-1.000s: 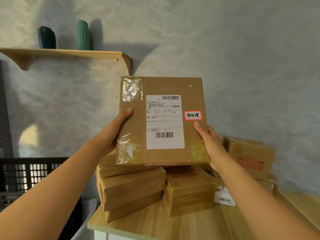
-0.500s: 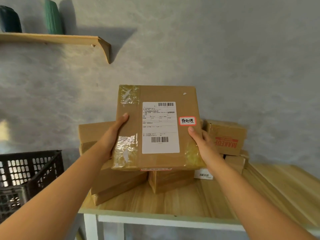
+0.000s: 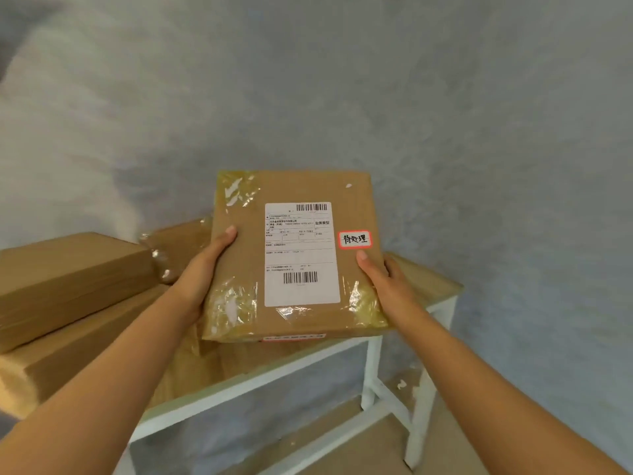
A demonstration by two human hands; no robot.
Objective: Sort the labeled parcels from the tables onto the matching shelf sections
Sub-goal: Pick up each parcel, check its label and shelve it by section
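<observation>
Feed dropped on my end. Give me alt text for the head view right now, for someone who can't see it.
Both hands, left hand and right hand, hold a taped brown parcel up by its side edges, its white shipping label and a small red-bordered handwritten sticker facing the camera. Behind it stands a white-legged wooden table, with stacked cardboard boxes at left against a grey wall.

- Parcel held up between left hand and right hand, above the table.
- Two stacked boxes left of it, on the table.
- Wall behind.
</observation>
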